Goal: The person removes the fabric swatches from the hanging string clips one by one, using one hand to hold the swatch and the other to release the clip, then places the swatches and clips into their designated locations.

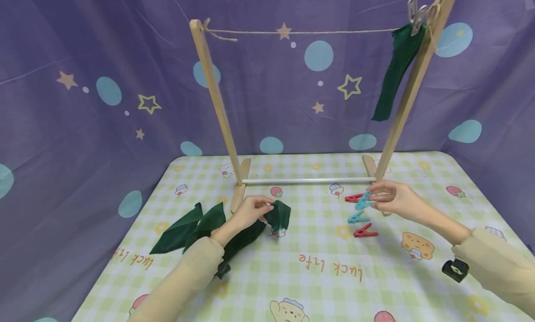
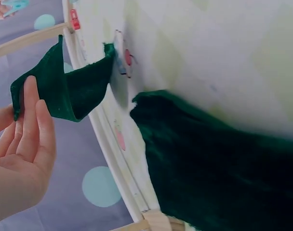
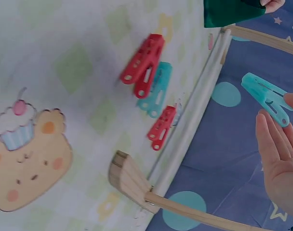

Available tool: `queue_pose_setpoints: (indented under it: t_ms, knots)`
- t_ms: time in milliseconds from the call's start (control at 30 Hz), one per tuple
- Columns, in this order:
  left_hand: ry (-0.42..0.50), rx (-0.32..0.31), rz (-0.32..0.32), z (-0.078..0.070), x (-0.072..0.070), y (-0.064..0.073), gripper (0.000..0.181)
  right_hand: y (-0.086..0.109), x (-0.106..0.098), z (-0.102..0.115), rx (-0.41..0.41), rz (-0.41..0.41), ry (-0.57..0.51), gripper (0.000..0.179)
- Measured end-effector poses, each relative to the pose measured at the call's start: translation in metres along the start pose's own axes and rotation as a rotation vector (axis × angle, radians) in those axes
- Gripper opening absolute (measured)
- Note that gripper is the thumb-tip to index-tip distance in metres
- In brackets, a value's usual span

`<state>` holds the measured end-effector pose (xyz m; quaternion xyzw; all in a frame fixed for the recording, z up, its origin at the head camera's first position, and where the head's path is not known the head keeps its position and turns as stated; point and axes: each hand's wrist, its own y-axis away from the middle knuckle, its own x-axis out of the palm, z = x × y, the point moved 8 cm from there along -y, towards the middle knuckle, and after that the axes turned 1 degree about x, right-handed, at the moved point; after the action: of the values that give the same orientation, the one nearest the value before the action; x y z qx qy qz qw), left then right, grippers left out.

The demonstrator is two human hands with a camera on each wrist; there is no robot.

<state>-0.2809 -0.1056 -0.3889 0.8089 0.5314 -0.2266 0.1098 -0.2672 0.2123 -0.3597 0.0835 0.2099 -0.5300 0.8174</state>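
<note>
Pinching a green cloth [image 1: 282, 215] by a small part of its edge, between thumb and fingertips of the left hand [image 1: 250, 211], with the remaining fingers extending loosely. Probably risking a slip there, because of so slight a hold on soft, drooping fabric. Possibly also risking a tug on the dark heap [image 1: 244, 238] beneath the left wrist, in case of a join or snag behind the fingers, not clearly showing.

Drooping in a fold just beyond the left fingertips, on the side toward the right hand [image 1: 394, 200].

Pinching a blue peg [image 1: 362, 201] in that right hand, between thumb and fingertips nearly closing on its splayed ends. Perhaps risking a twist or spring loose, because of holding only those ends. Maybe also risking a knock against a red peg [image 1: 353, 198], because of hovering so near.

Showing a second blue peg [image 1: 358, 217] and another red peg [image 1: 366, 230] on the table [image 1: 317, 210], nearer the body than the right hand. Showing a green strip [image 1: 397, 76] well above that hand, hanging by a metal clip [image 1: 416, 20] from a line [image 1: 309, 32].
</note>
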Motion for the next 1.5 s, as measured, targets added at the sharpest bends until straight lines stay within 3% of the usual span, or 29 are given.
queue_pose_setpoints:
  t_ms: [367, 533, 600, 800, 867, 1100, 1300, 1500]
  knots:
    - [-0.038, -0.083, 0.028, 0.020, 0.002, 0.020, 0.026, 0.008, 0.007, -0.014, -0.011, 0.020, -0.014, 0.038]
    - [-0.033, -0.094, 0.042, -0.002, 0.002, 0.036, 0.025, 0.014, 0.012, -0.020, -0.003, 0.049, -0.055, 0.038]
    - [-0.042, -0.102, 0.045, -0.005, 0.002, 0.041, 0.024, 0.017, 0.014, -0.023, 0.010, 0.066, -0.076, 0.039]
    - [-0.054, -0.098, 0.053, 0.031, 0.002, 0.043, 0.025, 0.024, 0.020, -0.031, 0.035, 0.101, -0.079, 0.039]
    - [-0.064, -0.105, 0.059, 0.036, 0.002, 0.045, 0.026, 0.025, 0.022, -0.034, 0.042, 0.107, -0.077, 0.039]
    - [-0.101, -0.114, 0.064, 0.041, 0.002, 0.053, 0.023, 0.031, 0.030, -0.044, 0.020, 0.141, -0.135, 0.038]
    - [-0.044, -0.103, 0.084, 0.045, 0.004, 0.059, 0.025, 0.037, 0.036, -0.047, -0.022, 0.181, -0.258, 0.040]
    - [-0.023, -0.141, 0.111, 0.050, 0.005, 0.064, 0.026, 0.042, 0.040, -0.058, 0.054, 0.176, -0.234, 0.039]
